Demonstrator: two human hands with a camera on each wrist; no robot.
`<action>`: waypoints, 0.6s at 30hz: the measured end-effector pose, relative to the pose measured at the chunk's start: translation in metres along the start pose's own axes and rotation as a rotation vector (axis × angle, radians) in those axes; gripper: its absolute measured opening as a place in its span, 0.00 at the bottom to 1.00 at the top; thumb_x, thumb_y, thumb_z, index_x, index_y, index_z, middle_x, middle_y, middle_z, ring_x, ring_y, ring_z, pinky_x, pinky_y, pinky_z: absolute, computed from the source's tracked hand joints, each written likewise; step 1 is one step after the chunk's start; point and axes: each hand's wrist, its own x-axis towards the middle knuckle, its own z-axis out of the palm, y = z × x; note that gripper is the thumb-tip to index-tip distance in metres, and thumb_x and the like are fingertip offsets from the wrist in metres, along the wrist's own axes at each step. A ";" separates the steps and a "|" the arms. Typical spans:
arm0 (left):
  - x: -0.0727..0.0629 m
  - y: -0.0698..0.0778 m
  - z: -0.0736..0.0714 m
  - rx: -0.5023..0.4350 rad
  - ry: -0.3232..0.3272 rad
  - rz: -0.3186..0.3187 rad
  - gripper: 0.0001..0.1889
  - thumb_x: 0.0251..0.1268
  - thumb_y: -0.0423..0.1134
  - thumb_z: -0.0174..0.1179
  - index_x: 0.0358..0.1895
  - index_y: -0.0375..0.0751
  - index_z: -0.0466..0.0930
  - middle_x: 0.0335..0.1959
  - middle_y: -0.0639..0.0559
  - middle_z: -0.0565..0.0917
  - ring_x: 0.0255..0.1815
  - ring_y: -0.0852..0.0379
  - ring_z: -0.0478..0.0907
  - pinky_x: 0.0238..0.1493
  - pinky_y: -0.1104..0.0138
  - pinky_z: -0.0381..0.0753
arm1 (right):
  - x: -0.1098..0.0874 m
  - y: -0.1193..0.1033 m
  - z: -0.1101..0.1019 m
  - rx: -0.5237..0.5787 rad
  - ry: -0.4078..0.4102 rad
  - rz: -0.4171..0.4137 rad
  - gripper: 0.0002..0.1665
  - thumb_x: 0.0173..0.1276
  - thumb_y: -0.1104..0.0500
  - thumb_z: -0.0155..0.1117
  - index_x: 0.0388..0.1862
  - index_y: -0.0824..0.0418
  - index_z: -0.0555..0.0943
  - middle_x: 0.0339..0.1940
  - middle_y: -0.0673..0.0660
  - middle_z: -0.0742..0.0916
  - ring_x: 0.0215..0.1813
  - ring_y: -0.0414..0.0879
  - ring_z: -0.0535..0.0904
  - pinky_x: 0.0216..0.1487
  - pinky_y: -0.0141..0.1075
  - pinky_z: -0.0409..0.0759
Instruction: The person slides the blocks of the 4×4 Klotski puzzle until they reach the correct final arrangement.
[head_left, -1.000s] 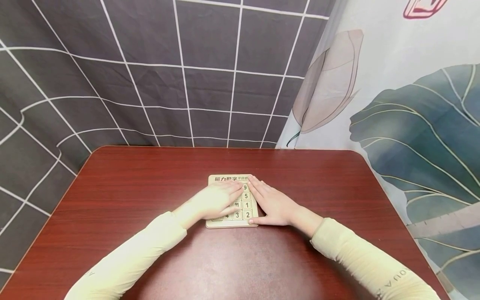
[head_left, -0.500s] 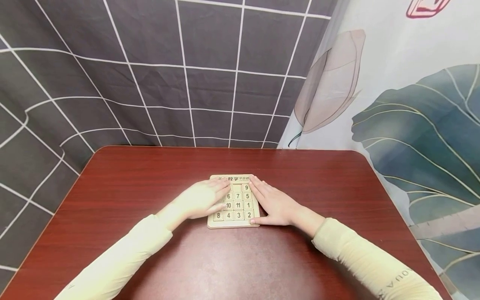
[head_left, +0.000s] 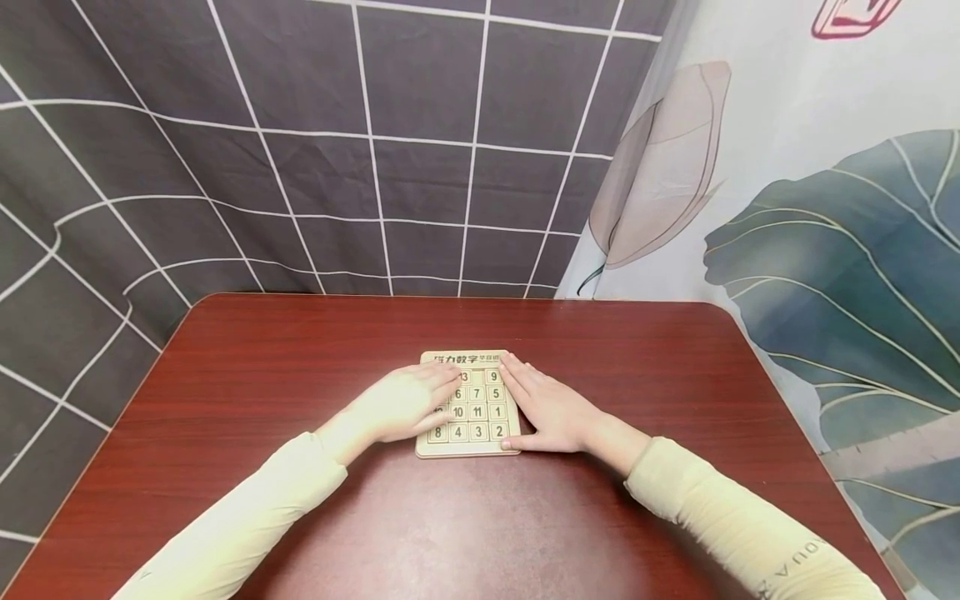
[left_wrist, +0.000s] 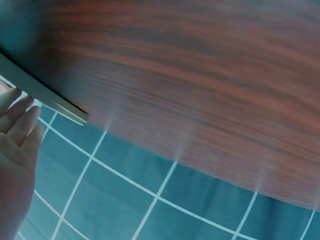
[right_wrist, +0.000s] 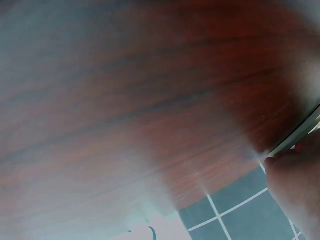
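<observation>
A pale number sliding puzzle [head_left: 477,412] with a printed heading lies flat on the table in the head view. My left hand [head_left: 393,402] lies over its left side, fingers extended, the fingertips at the top-row tile 13 [head_left: 464,377]. A narrow gap separates that tile from tile 9 [head_left: 493,377]. Several left-hand tiles are covered by this hand. On the right, my right hand [head_left: 555,408] rests along the puzzle's edge with straight fingers, its thumb on the lower right corner. The left wrist view has the left hand [left_wrist: 17,145] beside the puzzle's edge [left_wrist: 45,95].
The reddish-brown wooden table [head_left: 300,333] has rounded far corners. Behind it hangs a dark curtain with a white grid [head_left: 420,175]. A pale curtain with leaf prints [head_left: 832,250] hangs at the right.
My left hand has drawn back to the left, uncovering several tiles. Since half a second ago, tile 13 has come into view and shifted rightward, narrowing the gap. My right hand stays put.
</observation>
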 end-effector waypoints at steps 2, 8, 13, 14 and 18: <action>0.004 0.002 0.000 0.000 -0.007 -0.001 0.31 0.79 0.54 0.56 0.72 0.34 0.77 0.73 0.40 0.80 0.76 0.45 0.77 0.79 0.53 0.74 | 0.000 0.000 0.000 -0.003 0.002 -0.001 0.66 0.70 0.28 0.63 0.86 0.72 0.52 0.90 0.68 0.52 0.90 0.60 0.50 0.89 0.52 0.59; 0.014 0.007 0.001 0.016 -0.019 0.024 0.31 0.80 0.54 0.56 0.72 0.33 0.77 0.74 0.39 0.79 0.76 0.45 0.76 0.80 0.54 0.74 | -0.001 0.001 0.001 -0.006 0.011 -0.007 0.66 0.70 0.28 0.63 0.86 0.73 0.52 0.89 0.69 0.53 0.90 0.61 0.51 0.88 0.53 0.60; 0.014 0.005 0.004 0.008 -0.032 0.005 0.32 0.81 0.55 0.54 0.74 0.34 0.75 0.75 0.40 0.78 0.78 0.45 0.75 0.81 0.54 0.72 | -0.001 0.002 0.002 -0.015 0.005 -0.006 0.66 0.71 0.28 0.63 0.86 0.72 0.52 0.90 0.69 0.52 0.90 0.60 0.50 0.89 0.52 0.59; 0.013 0.003 0.004 0.001 -0.027 -0.005 0.32 0.81 0.55 0.54 0.74 0.35 0.75 0.76 0.40 0.77 0.78 0.45 0.75 0.81 0.53 0.72 | -0.001 0.002 0.001 -0.015 0.006 -0.007 0.66 0.71 0.28 0.63 0.86 0.72 0.51 0.90 0.69 0.52 0.90 0.60 0.50 0.88 0.52 0.59; -0.001 -0.003 0.002 -0.015 0.002 -0.036 0.31 0.79 0.54 0.57 0.74 0.35 0.75 0.75 0.40 0.78 0.78 0.44 0.75 0.80 0.52 0.73 | -0.002 0.002 0.001 -0.012 0.012 -0.011 0.67 0.70 0.28 0.63 0.86 0.72 0.51 0.90 0.69 0.52 0.90 0.60 0.50 0.88 0.52 0.59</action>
